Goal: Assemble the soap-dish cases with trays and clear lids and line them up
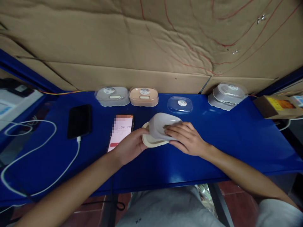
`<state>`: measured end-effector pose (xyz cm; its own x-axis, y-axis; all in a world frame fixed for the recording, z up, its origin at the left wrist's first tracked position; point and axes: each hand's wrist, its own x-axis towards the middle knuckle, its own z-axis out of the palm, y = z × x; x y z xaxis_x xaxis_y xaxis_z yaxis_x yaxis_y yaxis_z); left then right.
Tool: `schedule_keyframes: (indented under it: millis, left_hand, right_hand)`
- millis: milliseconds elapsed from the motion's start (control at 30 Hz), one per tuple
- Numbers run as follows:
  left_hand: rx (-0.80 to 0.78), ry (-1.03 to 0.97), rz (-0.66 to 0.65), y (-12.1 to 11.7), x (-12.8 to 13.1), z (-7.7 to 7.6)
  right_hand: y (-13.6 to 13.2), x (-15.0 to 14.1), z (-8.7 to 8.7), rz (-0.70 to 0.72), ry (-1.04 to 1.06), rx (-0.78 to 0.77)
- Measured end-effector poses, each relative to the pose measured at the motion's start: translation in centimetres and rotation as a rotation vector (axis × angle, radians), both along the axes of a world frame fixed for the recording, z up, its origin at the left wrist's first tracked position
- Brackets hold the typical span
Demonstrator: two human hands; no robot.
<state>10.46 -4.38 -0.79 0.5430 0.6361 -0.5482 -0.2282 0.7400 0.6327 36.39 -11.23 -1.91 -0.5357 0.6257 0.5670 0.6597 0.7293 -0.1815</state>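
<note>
Over the middle of the blue table, my left hand [132, 144] grips the left end of a shallow cream oval tray [151, 142], its thumb by the grey dish. A grey oval soap dish [157, 124] sits tilted on or just above the tray, with its hollow side towards me. My right hand [187, 137] is closed on the dish's right side, its fingers reaching into the hollow and its thumb below the rim. A small dark spot shows by the fingertips; I cannot make out what it is. Behind the hands lies a loose clear lid [180, 104] with a round white label.
Along the back stand a lidded grey dish [113, 97], a lidded peach dish [144, 97] and stacked grey dishes [226, 96]. A lit phone [121, 129] lies beside my left hand. Further left are a dark phone [79, 121] and its white cable [77, 154]. A cardboard box [276, 107] stands right.
</note>
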Motion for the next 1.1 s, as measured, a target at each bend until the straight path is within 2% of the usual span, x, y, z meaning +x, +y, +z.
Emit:
schedule_keyframes:
  millis: [200,433,633,733,833,967,1033,1100]
  left_hand:
    - [-0.035,-0.105,0.059,0.0,0.2,0.0]
    - [0.130,-0.095,0.011,-1.1,0.7,-0.5]
    - [0.008,-0.024,0.146,-0.8,1.0,0.1]
    - [0.023,-0.007,0.152,-0.6,1.0,0.4]
    - [0.038,0.031,0.130,-0.5,0.6,0.7]
    - [0.032,0.048,0.032,-0.6,0.2,1.0]
    - [0.049,0.028,-0.014,-0.7,0.1,0.8]
    - [0.061,0.004,-0.037,-0.7,0.1,0.6]
  right_hand:
    - [0.0,-0.7,-0.6,-0.010,-0.100,-0.038]
    - [0.1,-0.9,-1.0,-0.020,-0.099,-0.027]
    - [0.7,-0.7,-1.6,0.018,-0.107,-0.119]
    - [1.3,0.2,-1.8,0.035,-0.026,-0.193]
    - [2.3,1.8,-2.1,-0.155,0.064,-0.231]
    - [3.9,4.1,-3.0,-0.475,0.017,-0.230]
    - [4.3,4.7,-3.5,-0.535,0.011,-0.234]
    - [4.3,4.8,-3.7,-0.534,0.020,-0.214]
